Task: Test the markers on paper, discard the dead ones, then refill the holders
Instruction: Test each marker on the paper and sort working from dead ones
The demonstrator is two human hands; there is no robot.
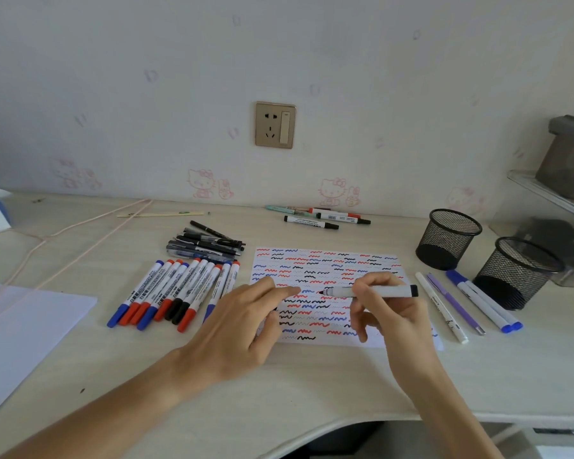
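A white sheet of paper [328, 263] covered with red, blue and black squiggles lies at the desk's centre. My right hand [388, 313] grips an uncapped black marker [378, 291], held nearly level with its tip pointing left just over the paper. My left hand [246, 323] rests on the paper's left edge, index finger stretched toward the tip. A small dark piece [275, 309] shows between its thumb and fingers and looks like the cap. Two black mesh holders [448, 238] [517, 273] stand at the right and look empty.
A row of capped red, blue and black markers [176, 293] lies left of the paper, with dark pens [206, 243] behind it. More markers [325, 219] lie by the wall. Several pens [468, 303] lie beside the holders. Blank paper [24, 332] is at the left.
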